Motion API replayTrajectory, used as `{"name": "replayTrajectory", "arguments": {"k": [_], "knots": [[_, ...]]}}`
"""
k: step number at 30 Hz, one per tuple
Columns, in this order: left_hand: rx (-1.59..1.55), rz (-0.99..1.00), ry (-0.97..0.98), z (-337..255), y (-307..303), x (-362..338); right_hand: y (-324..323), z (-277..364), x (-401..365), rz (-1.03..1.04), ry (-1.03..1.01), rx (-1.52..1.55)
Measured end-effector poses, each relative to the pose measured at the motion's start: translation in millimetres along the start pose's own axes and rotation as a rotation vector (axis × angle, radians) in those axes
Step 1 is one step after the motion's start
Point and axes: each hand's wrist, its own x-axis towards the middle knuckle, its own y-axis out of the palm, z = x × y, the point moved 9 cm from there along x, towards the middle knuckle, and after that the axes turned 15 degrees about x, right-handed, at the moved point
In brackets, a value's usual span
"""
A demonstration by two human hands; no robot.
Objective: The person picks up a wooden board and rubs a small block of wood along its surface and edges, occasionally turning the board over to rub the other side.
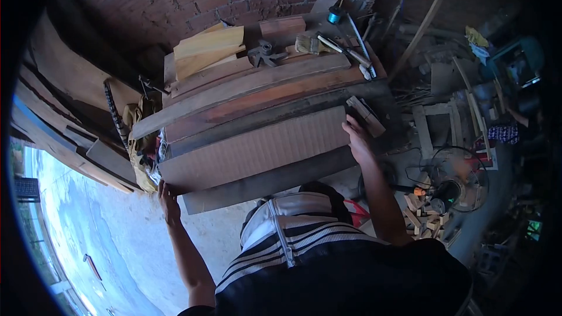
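A long brown board point(257, 146) with ripple-like ridges across its face lies slantwise over the workbench in front of me. My left hand point(168, 202) grips the board's near left corner, fingertips at its edge. At the opposite end, my right hand point(358, 139) has its thumb and fingers closed on the right edge. Just beyond that hand is a wooden hand plane or similar block tool point(366, 116). A dark plank point(269, 181) runs along the bench's front, below the board. Behind the board lies a long, slightly curved wooden strip point(246, 90).
At the back of the bench are a paintbrush point(310, 45), a metal clamp-like part point(266, 52), thin yellowish wood sheets point(208, 50) and a blue-topped bottle point(333, 14). A fan point(453, 184) and wood offcuts point(430, 216) are on the right. Planks point(70, 146) lean at left.
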Motion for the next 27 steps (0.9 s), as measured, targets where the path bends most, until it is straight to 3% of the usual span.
{"name": "replayTrajectory", "arguments": {"k": [3,8,11,12,14,16,19,22,24,25,27], "knots": [[-0.107,-0.017,-0.115,12,1,15,-4,-14,17,0.027,-0.027,0.142],[-0.107,-0.055,-0.075,13,9,22,6,-14,12,0.041,0.027,0.445],[-0.296,-0.091,-0.127,7,13,18,7,-6,6,-0.001,0.014,0.535],[-0.290,-0.089,-0.130,10,16,18,10,-3,4,-0.006,0.017,0.537],[-0.079,-0.127,0.059,3,16,15,14,8,-1,0.022,-0.089,0.425],[-0.207,-0.148,-0.028,5,19,15,9,-1,10,0.008,-0.092,0.398],[-0.157,-0.168,0.047,0,22,13,1,-10,18,-0.048,-0.132,0.331],[-0.329,-0.180,-0.102,9,25,15,0,-10,16,-0.077,-0.193,0.298],[-0.200,-0.293,-0.038,9,23,14,-2,-9,16,-0.074,-0.223,0.304],[-0.101,-0.275,0.086,6,20,20,-1,-12,19,-0.051,-0.198,0.334],[-0.113,-0.258,0.091,14,16,26,0,-14,18,-0.037,-0.172,0.364]]}}
